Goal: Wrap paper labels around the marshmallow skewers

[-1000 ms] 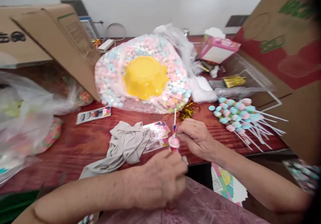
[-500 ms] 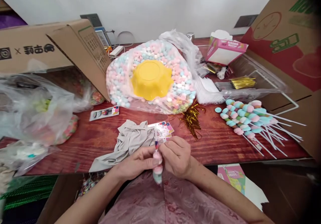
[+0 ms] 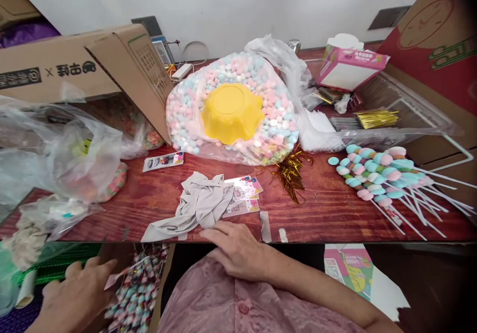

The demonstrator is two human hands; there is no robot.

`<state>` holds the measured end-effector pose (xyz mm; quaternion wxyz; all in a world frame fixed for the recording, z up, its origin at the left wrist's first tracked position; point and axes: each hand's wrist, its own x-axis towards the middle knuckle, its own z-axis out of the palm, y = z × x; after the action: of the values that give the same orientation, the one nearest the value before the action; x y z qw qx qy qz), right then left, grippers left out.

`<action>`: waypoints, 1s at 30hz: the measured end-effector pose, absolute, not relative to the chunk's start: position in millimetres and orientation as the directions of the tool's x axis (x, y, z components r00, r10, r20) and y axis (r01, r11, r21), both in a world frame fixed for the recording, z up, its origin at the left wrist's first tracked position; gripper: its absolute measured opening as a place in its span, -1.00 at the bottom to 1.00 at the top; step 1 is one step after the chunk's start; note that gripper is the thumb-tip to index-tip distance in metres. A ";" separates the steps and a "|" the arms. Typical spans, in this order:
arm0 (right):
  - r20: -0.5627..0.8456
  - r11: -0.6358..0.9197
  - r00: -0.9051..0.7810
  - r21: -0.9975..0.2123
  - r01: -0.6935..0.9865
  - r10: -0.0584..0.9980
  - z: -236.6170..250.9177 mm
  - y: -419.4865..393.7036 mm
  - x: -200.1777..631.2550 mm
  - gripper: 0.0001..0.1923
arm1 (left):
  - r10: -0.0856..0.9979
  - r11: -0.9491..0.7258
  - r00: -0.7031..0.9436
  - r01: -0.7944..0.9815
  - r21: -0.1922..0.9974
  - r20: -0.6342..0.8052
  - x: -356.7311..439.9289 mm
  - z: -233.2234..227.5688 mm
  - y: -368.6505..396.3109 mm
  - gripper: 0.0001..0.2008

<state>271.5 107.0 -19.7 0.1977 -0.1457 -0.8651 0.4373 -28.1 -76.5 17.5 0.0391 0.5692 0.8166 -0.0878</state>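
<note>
My left hand [image 3: 74,293] is low at the bottom left, below the table edge. Its fingers close on the pink-tagged end of a wrapped candy skewer [image 3: 117,276] lying against a pile of wrapped skewers [image 3: 139,288]. My right hand [image 3: 238,251] rests flat on the front edge of the red wooden table [image 3: 328,213], fingers apart, holding nothing. Its fingertips almost touch a crumpled grey cloth [image 3: 197,206]. Printed label stickers [image 3: 244,194] lie just beyond it, and strips of tape [image 3: 265,223] stick to the edge.
A big clear bag of pastel candies [image 3: 186,109] carries a yellow bowl [image 3: 231,112]. Gold twist ties [image 3: 290,171] lie centre, unwrapped candy skewers [image 3: 376,174] to the right. Cardboard boxes [image 3: 74,69], plastic bags [image 3: 74,159], a pink box [image 3: 350,67] and a clear tray [image 3: 395,119] surround them.
Both hands held a candy skewer together in front of me. Now my left hand has carried it down left to the wrapped pile, and my right hand has dropped onto the table edge.
</note>
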 end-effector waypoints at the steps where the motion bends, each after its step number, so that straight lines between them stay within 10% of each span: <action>1: 0.252 0.589 -0.846 -0.804 0.087 0.469 -20.5 110.8 279.0 -0.82 | 0.935 0.310 -0.317 0.948 -0.065 -0.160 -22.2 17.7 -68.5 -0.74; 5: 0.408 0.575 -0.648 -0.816 0.058 0.643 -22.2 120.8 303.8 -0.80 | 0.994 -0.102 0.105 0.957 0.271 0.004 73.1 26.2 30.7 -0.73; 12: 0.609 0.707 -0.374 -0.511 0.489 0.699 -16.6 137.9 397.1 -0.77 | 0.975 -0.215 0.214 0.977 -0.005 -0.060 187.8 7.7 158.6 -0.78; 20: 0.779 0.209 -0.106 -0.033 0.977 0.618 3.2 184.5 538.9 -0.88 | 0.971 -0.210 0.192 0.970 -0.120 -0.143 181.9 -21.9 153.1 -0.73; 30: 0.302 -0.051 -0.041 0.290 0.956 0.952 47.4 264.2 560.7 -0.78 | 0.951 -0.289 0.264 0.944 -0.160 -0.158 185.3 -17.5 156.0 -0.75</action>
<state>560.7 264.2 47.4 0.0040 -0.6925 -0.6889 -0.2142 185.3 156.0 -17.5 -0.0165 0.7949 0.5960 -0.1121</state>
